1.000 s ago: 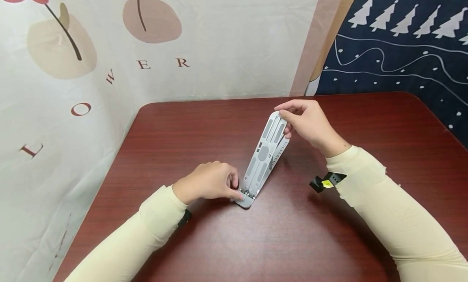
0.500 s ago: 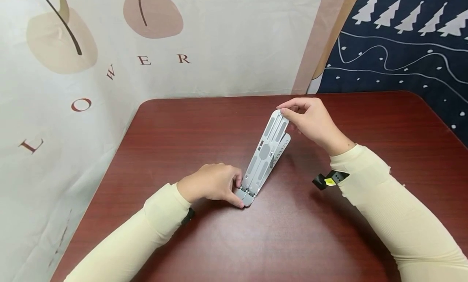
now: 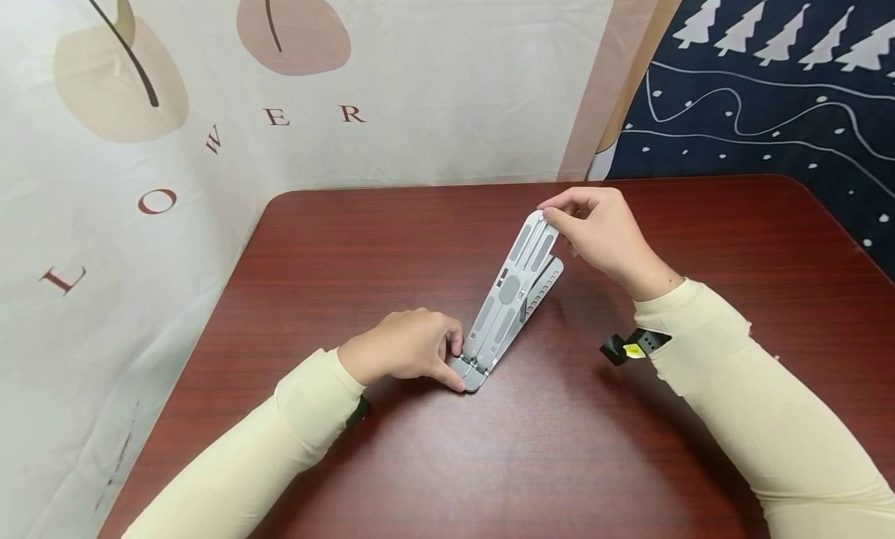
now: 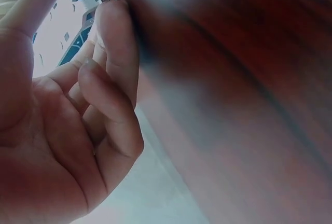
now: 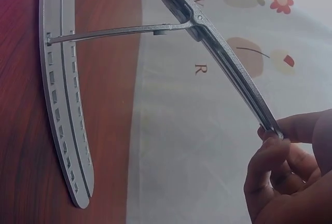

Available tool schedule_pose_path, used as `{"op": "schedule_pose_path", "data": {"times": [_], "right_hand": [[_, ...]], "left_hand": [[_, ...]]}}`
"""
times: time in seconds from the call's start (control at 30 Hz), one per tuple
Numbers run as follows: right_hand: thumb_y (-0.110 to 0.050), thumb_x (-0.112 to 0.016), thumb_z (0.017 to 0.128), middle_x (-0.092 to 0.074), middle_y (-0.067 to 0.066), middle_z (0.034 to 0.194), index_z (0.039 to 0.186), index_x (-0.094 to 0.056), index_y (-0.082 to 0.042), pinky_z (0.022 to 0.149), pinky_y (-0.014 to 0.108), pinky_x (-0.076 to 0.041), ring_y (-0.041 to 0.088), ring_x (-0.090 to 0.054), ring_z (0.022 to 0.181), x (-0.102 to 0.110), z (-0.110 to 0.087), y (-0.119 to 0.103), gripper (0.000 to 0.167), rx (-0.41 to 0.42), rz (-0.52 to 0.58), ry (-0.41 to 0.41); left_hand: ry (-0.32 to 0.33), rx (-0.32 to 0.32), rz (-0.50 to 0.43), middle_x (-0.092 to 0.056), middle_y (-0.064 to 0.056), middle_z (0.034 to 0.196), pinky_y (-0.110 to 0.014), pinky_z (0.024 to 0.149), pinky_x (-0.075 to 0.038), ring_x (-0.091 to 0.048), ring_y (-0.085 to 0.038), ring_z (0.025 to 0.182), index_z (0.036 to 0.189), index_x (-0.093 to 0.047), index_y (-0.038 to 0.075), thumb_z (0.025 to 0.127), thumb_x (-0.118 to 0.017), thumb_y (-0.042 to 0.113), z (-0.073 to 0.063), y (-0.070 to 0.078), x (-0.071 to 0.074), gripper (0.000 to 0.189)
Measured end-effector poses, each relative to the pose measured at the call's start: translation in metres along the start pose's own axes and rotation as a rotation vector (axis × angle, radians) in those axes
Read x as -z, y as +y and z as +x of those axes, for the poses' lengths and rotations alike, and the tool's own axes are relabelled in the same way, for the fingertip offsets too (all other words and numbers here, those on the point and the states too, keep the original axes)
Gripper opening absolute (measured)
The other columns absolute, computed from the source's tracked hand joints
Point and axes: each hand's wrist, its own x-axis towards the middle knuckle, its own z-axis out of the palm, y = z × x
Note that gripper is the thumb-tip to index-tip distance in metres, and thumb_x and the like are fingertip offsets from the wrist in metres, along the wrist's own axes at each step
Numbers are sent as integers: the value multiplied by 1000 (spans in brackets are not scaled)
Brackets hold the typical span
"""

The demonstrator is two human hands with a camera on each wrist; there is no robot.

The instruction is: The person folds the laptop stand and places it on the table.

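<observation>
A silver folding laptop stand (image 3: 510,290) stands at a slant on the dark red table, its upper panel raised from the slotted base (image 5: 56,99). My left hand (image 3: 409,346) grips the hinged near end, with its thumb along the front edge and its fingers at the far side. In the left wrist view, that hand's fingertips meet the metal edge. My right hand (image 3: 604,236) pinches the top end of the upper panel between thumb and fingers. A support strut (image 5: 122,32) spans from the panel to the base slots in the right wrist view.
The wooden table (image 3: 315,252) has rounded far corners. Behind it hangs a pale printed cloth (image 3: 454,73), with a dark blue tree-patterned cloth (image 3: 755,112) at the right. A black wrist device (image 3: 632,346) sticks out below the right sleeve.
The right hand has moved slightly right with the panel's top end. The left thumb has slid from the top of the hinged end to its front edge.
</observation>
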Motion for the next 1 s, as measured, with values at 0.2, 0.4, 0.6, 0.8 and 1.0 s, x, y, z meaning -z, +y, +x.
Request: {"op": "schedule_pose_path", "data": {"times": [0.2,0.4,0.6,0.8,1.0], "right_hand": [[-15,-67,95,-61,-2,67,108,-76,-6,47,26,-45,17,-54,50,6,-3,2,18,-10,-8,11],[-14,-66,96,-60,1,66,107,-74,-6,48,25,-46,20,-54,52,10,-5,6,17,-28,-4,15],[-14,-65,96,-61,-1,66,107,-74,-3,48,24,-48,14,-55,52,12,-7,5,17,-36,20,20],[-14,-65,96,-61,-1,66,107,-73,-3,48,24,-48,14,-56,52,12,-7,7,17,-33,17,17],[-13,-65,96,-62,-3,67,108,-73,-6,50,25,-49,12,-56,54,11,-7,9,16,-36,18,17]], "left_hand": [[-4,23,-25,-63,17,65,-33,67,-46,-59,-1,65,85,-62,29,64,-89,54,6,-10,3,43],[-6,38,-44,-65,15,68,-31,67,-46,-60,-3,67,86,-63,28,65,-89,53,11,-20,7,42],[-2,41,-47,-65,14,69,-31,67,-46,-60,-4,67,86,-63,26,66,-89,52,12,-22,10,42],[-14,44,-33,-65,16,70,-31,69,-46,-60,-2,68,86,-62,28,69,-87,52,9,-20,10,39],[-10,27,-12,-64,15,69,-31,66,-46,-59,-4,67,87,-61,27,68,-86,55,7,-14,7,42]]}}
